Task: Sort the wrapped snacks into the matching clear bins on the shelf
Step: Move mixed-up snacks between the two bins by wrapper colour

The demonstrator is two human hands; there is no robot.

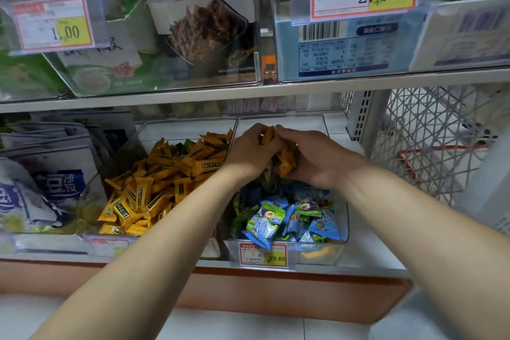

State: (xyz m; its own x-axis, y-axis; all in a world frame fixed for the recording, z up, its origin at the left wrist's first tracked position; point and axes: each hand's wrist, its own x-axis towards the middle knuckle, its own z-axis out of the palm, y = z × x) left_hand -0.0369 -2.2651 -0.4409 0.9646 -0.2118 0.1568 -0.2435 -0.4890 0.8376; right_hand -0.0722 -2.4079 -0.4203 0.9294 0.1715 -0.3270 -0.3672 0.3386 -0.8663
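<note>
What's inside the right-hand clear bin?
Blue and green wrapped snacks fill its front. The left hand and right hand grip orange snacks over the rear, covering whatever lies beneath.

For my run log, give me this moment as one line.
phase: pulling strays | left hand: grips yellow snacks | right hand: grips same | where: over blue-snack bin | beside: yellow-snack bin

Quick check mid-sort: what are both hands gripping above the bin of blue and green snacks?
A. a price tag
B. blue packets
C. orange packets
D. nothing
C: the left hand and the right hand both curl round a bunch of orange packets, the same colour as those filling the clear bin to the left.
</note>
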